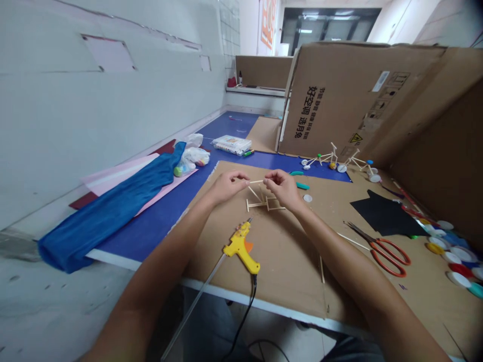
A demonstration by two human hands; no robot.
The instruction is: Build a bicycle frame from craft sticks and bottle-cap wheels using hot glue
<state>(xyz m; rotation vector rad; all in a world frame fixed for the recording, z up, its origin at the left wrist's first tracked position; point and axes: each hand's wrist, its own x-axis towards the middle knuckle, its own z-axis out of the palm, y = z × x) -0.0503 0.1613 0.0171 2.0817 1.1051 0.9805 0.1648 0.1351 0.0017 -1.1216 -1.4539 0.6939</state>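
Observation:
A short wooden stick (256,181) spans the gap between my two hands, level above the cardboard. My left hand (229,186) pinches its left end with thumb and forefinger. At the other end, the fingertips of my right hand (282,188) are closed on it too. Just below is a small frame of glued wooden sticks (257,204), with slanted sticks rising toward the held one; whether they touch, I cannot tell. Nearer me lies a yellow hot glue gun (240,247), its nozzle pointing at the frame and a long glue stick (199,296) out of its back.
Orange-handled scissors (388,256) and black sheet material (385,212) lie at right, near several bottle caps (458,254). Teal-handled pliers (302,186) lie behind my right hand. Stick models with cap wheels (354,163) stand before a large cardboard box (339,100). Blue cloth (121,201) lies left.

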